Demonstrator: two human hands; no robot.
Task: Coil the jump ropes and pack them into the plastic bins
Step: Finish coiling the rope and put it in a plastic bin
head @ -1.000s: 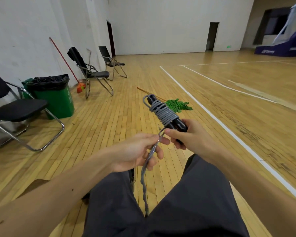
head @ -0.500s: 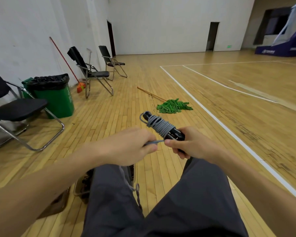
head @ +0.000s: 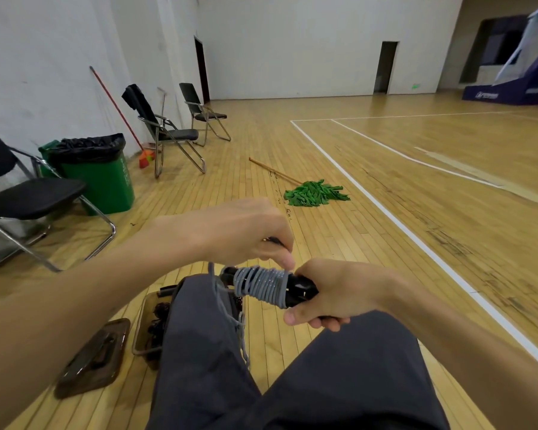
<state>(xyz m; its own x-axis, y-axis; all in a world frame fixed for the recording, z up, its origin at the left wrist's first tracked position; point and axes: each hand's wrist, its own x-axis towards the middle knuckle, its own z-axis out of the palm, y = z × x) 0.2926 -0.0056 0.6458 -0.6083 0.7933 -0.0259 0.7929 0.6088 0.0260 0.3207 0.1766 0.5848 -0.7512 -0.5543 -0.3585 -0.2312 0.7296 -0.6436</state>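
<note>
A grey jump rope [head: 260,285] is wound in tight turns around its black handles [head: 298,291], held level over my lap. My right hand [head: 333,296] grips the handles at their right end. My left hand [head: 246,232] sits just above the coil, fingers pinching the rope at the last turn. A loose tail of rope [head: 230,318] hangs down over my left thigh. A brown translucent plastic bin [head: 146,327] stands on the floor by my left leg with dark coiled ropes inside; my leg hides most of it.
The bin's brown lid [head: 94,358] lies on the floor to its left. A black folding chair [head: 28,200] and a green trash bin [head: 100,178] stand at the left. A green mop [head: 314,193] lies on the floor ahead. More chairs [head: 168,131] line the wall.
Both hands have lowered the bundle toward my lap and tipped it level. My left hand has swung up and over the handles, laying on more turns; the hanging tail is shorter.
</note>
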